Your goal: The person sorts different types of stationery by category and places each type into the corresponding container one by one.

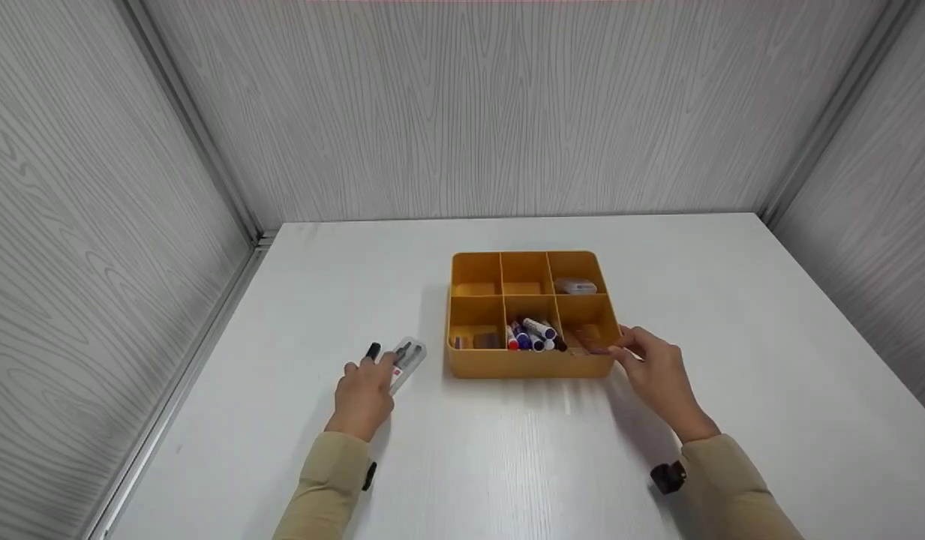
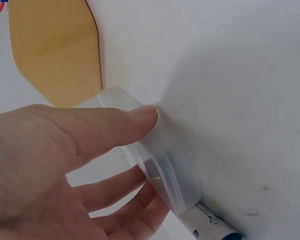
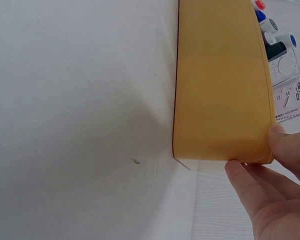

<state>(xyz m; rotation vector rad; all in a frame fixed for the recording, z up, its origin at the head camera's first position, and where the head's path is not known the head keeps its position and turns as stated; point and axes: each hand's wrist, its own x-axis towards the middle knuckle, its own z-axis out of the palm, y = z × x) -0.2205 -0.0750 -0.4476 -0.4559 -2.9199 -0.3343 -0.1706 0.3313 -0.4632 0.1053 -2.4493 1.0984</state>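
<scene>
My left hand pinches a slim clear plastic case on the table, left of the yellow divided box. Inside the case lies a dark slender tool, too small to identify. A marker with a dark cap lies beside the case, partly hidden by the hand in the head view. My right hand grips the front right corner of the yellow divided box, thumb and fingertips on its wall. Clear rulers stand tilted in the compartment near that hand.
Several whiteboard markers fill the front middle compartment. A small clear container is in the back right one, and a dark block-like item in the front left one. Pale panel walls enclose the white table.
</scene>
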